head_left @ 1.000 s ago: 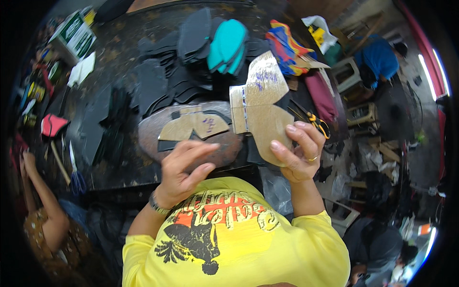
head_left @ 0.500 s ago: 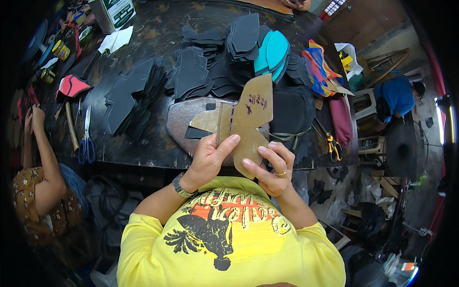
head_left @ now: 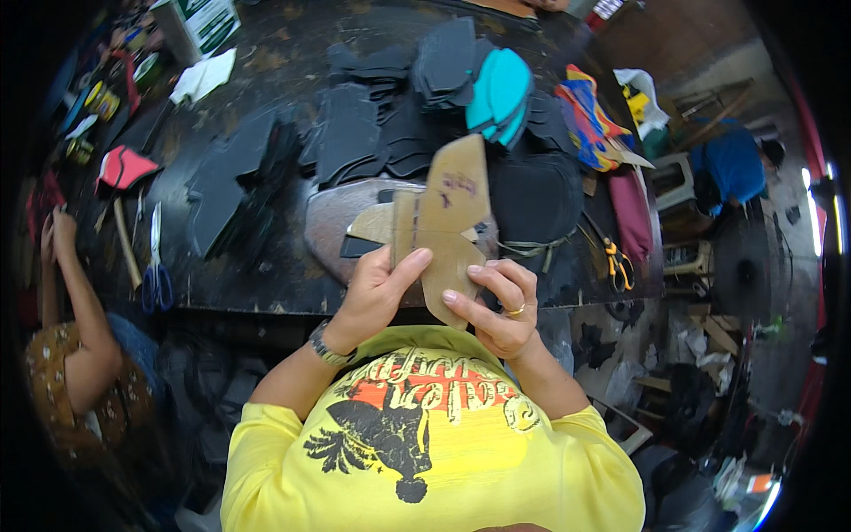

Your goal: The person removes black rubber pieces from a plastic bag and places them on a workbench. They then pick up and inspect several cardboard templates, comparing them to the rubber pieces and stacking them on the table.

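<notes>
Both hands hold a brown cardboard pattern piece (head_left: pixel 450 248), with pen marks on its upper part, above the near edge of the table. My left hand (head_left: pixel 372 297) pinches its lower left side, thumb on top. At the lower right edge, my right hand (head_left: pixel 502 306) has its fingertips pressed on the card; a ring is on one finger. Under the pattern lies a worn brown board (head_left: pixel 326 220), partly hidden. A smaller tan piece (head_left: pixel 372 223) and a black strip show at the pattern's left.
Stacks of black cut pieces (head_left: pixel 346 129) and turquoise ones (head_left: pixel 499 93) cover the dark table (head_left: pixel 266 275) beyond. Blue-handled scissors (head_left: pixel 157 284) lie left, orange-handled scissors (head_left: pixel 615 257) right. A co-worker's arm (head_left: pixel 84 293) is at far left; a person in blue (head_left: pixel 727 173) sits right.
The whole view has shifted slightly, so the table things appear a little further left. The cardboard pattern stands slightly more upright in the picture; both hands keep the same grip.
</notes>
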Demonstrator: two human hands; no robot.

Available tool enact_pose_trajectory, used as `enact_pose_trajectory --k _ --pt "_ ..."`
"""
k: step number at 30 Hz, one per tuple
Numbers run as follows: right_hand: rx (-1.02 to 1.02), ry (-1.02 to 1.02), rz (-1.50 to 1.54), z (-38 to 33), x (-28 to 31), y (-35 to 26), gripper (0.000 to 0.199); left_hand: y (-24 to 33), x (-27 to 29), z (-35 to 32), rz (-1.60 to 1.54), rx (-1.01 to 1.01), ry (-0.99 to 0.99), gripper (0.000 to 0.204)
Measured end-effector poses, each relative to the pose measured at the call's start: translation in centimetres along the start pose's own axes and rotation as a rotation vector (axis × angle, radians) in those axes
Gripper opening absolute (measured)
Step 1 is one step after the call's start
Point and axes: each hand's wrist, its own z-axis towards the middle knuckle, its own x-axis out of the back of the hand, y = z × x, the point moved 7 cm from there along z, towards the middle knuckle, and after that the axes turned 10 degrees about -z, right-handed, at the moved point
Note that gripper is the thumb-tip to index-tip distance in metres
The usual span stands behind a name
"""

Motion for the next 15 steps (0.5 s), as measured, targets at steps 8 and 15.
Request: enact_pose_trajectory --k 8,15 --pt "-0.376 0.405 -0.343 0.3 13.1 11.7 0.030 4.9 2.3 -1.0 0.882 -0.337 0.047 0.025" --pt "-0.514 0.205 -0.540 -2.9 13.4 27.5 0.029 5.1 4.9 -2.5 1.094 -0.375 0.211 0.029"
